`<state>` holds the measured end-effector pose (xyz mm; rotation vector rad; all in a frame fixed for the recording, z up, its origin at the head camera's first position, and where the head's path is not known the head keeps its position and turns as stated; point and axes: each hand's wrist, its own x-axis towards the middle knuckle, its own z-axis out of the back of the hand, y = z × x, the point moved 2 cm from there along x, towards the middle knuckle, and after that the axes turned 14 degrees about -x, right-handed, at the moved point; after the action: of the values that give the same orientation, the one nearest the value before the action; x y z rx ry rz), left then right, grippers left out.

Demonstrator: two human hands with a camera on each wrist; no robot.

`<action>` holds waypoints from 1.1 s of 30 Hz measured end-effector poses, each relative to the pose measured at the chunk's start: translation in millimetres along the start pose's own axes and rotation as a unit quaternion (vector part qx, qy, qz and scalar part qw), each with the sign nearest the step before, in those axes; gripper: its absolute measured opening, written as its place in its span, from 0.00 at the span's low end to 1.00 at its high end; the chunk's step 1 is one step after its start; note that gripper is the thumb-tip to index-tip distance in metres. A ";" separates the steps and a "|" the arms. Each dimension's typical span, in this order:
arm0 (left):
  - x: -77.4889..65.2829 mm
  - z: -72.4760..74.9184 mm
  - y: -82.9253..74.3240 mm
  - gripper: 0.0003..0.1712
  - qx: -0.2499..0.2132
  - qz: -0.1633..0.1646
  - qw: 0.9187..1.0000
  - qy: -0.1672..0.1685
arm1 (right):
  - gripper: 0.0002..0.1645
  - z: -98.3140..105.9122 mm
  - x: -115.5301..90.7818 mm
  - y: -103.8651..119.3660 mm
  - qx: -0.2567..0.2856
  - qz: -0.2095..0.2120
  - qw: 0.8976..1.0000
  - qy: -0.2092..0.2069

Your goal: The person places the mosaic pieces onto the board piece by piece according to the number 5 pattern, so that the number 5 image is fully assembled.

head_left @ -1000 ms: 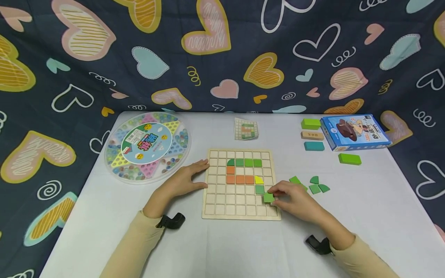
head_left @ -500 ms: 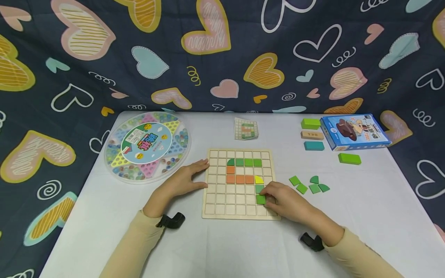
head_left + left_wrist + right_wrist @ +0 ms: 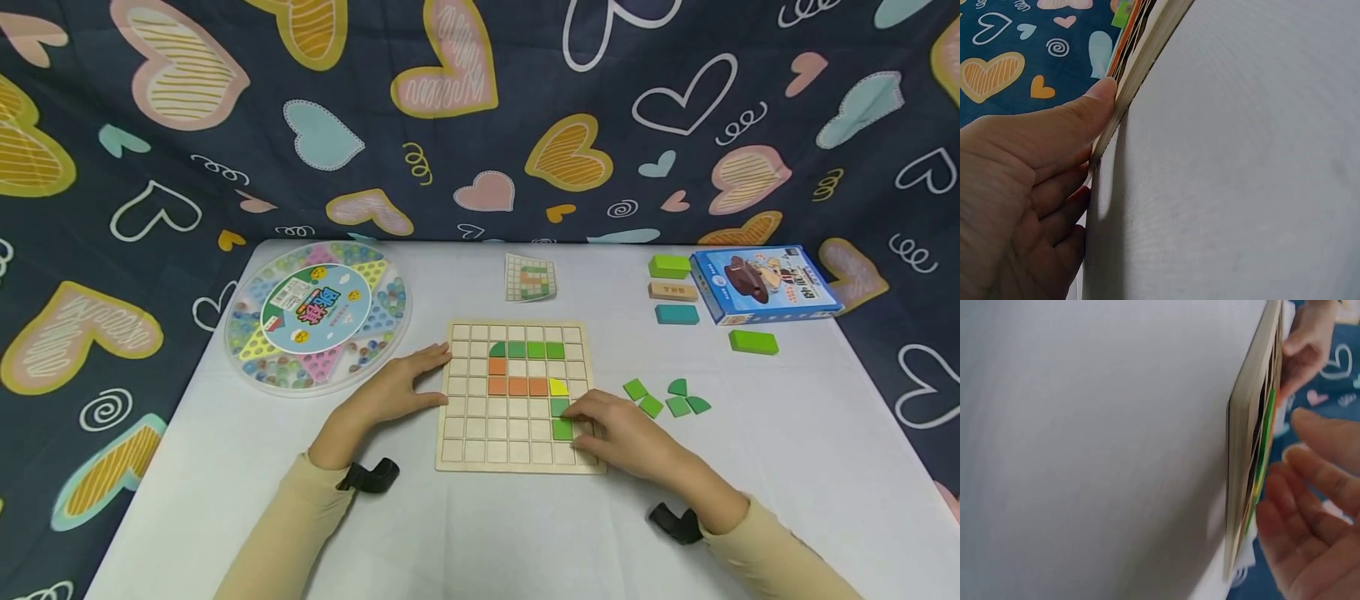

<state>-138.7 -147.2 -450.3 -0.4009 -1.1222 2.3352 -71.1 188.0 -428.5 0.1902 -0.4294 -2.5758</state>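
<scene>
While the far-left disc (image 3: 316, 309) is lettered in Chinese, the board (image 3: 476, 429) is touched by the spread left hand (image 3: 393, 390) and overhung by the narrowly parted right hand (image 3: 628, 431).

Left hand (image 3: 393, 390) points toward two o'clock, thumb (image 3: 429, 401) spread from its fingers (image 3: 427, 360); right hand (image 3: 628, 433) points toward ten, fingers loosely bent, thumb apart.

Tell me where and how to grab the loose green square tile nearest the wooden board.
Pinch the loose green tile across its left and right edges, coming down from above. It lies flat on the tabletop and looks thin, so only its edges seem to offer purchase; another green tile crowds its near side.
</scene>
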 end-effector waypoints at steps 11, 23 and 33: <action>-0.2 -0.3 2.3 0.40 -0.002 0.007 1.000 -0.001 | 0.22 27.4 -24.9 -45.7 0.009 -0.057 0.996 -0.073; -0.5 -0.2 1.1 0.40 -0.001 0.007 1.000 0.000 | 0.23 51.3 -68.5 -108.6 -0.001 -0.156 0.985 -0.077; 0.0 0.2 1.7 0.40 -0.001 0.006 1.000 0.000 | 0.21 42.9 -68.7 -135.7 0.010 -0.176 0.984 -0.008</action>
<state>-139.3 -148.3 -451.5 -0.4078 -1.1250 2.3446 -85.2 345.4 -430.5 0.2747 -0.4637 -2.9211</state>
